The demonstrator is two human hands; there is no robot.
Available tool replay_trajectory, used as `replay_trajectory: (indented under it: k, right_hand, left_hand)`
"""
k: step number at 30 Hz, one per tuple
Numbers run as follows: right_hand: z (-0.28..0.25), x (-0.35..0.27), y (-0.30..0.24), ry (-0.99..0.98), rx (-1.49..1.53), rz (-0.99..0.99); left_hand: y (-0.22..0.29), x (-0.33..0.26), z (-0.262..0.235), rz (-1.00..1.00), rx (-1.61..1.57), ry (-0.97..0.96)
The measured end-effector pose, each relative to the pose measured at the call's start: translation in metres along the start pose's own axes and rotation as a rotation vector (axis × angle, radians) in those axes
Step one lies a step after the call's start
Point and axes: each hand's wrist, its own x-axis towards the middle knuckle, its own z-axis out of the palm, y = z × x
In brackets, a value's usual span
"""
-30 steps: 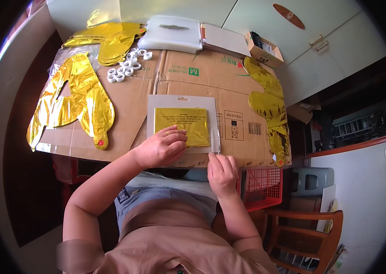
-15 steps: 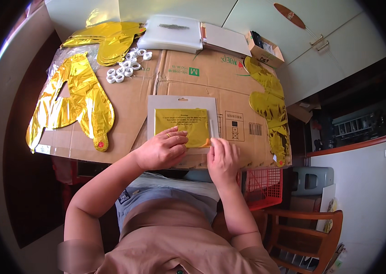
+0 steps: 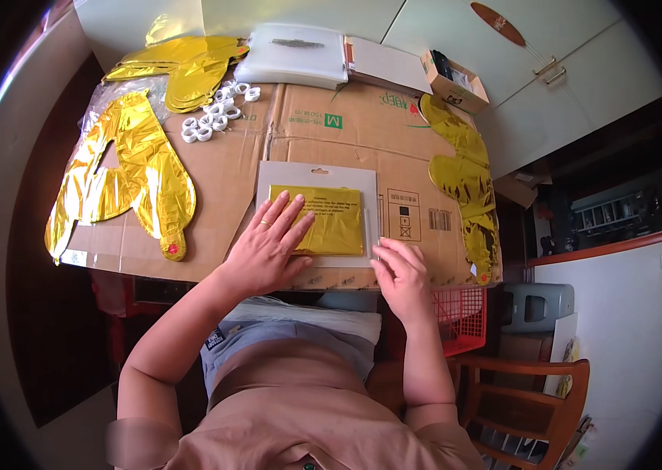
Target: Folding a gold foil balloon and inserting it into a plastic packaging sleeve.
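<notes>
A flat clear bag [image 3: 343, 174] with a hanging hole at its top lies at the table's near middle. Inside it shows a folded gold foil balloon [image 3: 339, 227] under small dark print. My left hand [image 3: 264, 243] rests flat on the balloon's left part, palm down, fingers stretched and slightly apart. At the bag's lower right corner is my right hand [image 3: 401, 270], its fingers curled and their tips pinched at the bag's edge. A thin pale strip [image 3: 365, 227] runs along the balloon's right side.
Letter-shaped gold foil balloons lie at left [image 3: 139, 168], far left [image 3: 198, 74] and right [image 3: 460, 180]. Several white tape rolls [image 3: 213, 121] sit near a stack of clear bags [image 3: 292, 59]. Behind are a pale card stack [image 3: 390, 66] and an open box [image 3: 456, 82]. Cardboard [image 3: 323, 145] covers the table.
My left hand has opened from a curled pose and spread flat on the balloon. My right hand has shifted right. The orange tab at the balloon's lower right corner no longer shows.
</notes>
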Motion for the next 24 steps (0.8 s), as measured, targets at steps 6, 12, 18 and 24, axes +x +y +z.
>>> replay_trajectory:
  k: [6, 12, 18, 24]
  right_hand:
    - [-0.012, -0.024, 0.002, 0.003, -0.117, 0.005]
    - [-0.009, -0.050, -0.005, 0.070, -0.043, 0.020]
    - [-0.013, -0.041, -0.002, -0.011, -0.039, 0.017]
    - [-0.020, -0.035, 0.002, -0.043, -0.062, -0.029]
  left_hand:
    - [0.002, 0.000, 0.002, -0.009, 0.062, -0.048]
    - [0.010, -0.001, -0.004, 0.019, -0.008, -0.059]
    - [0.029, 0.023, -0.020, 0.177, -0.113, 0.020]
    - [0.024, 0.050, 0.025, 0.461, -0.229, -0.115]
